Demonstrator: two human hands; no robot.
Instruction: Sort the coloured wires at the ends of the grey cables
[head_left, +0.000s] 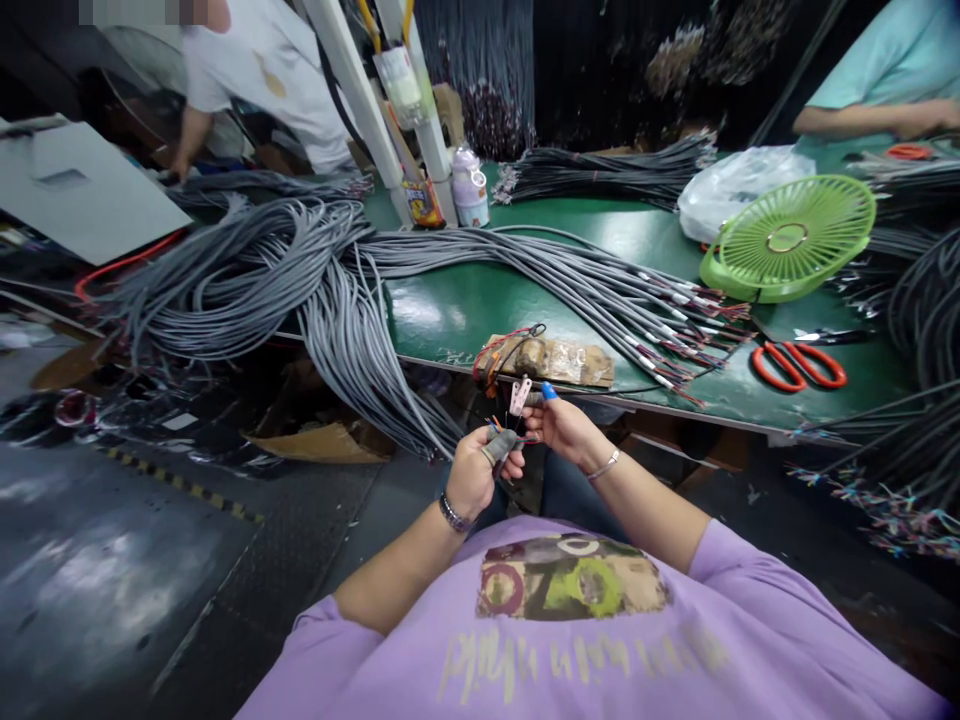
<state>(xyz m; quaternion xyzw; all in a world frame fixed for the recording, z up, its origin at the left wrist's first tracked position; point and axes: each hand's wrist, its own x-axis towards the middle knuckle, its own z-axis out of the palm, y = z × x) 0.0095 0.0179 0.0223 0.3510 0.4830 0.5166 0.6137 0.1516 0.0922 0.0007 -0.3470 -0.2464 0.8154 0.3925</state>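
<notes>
- Grey cable end with thin coloured wires fanning out of it [501, 428] sits between our two hands, near our body and just below the near edge of the green-topped workbench [450, 305].
- Our left hand [474, 472] is closed around that cable end, a grey finger guard on the thumb.
- Our right hand [564, 428] is closed on a small metal snipping tool [520, 396], a blue guard on one fingertip; the blades point at the coloured wires, touching or almost touching them; we cannot tell which.
- On the bench, a long bundle of grey cables with stripped, coloured ends [600, 290] runs from far left to right; its ends look already worked, so we judge a good share is done.
- At the left, a thick heap of grey cables [247, 270] spills over the bench edge toward the floor; we cannot see how many of its ends are finished, so much may be left.
- A pair of red-handled scissors [799, 365] lies at the right of the bench, well apart from our hands, near a green round plastic fan [791, 238].
- A flat brown cardboard pad [559, 360] lies at the near bench edge, just beyond our hands.
- Two other people work at the far side, one far left in a white shirt [277, 70], one far right in a pale teal sleeve [877, 70].
</notes>
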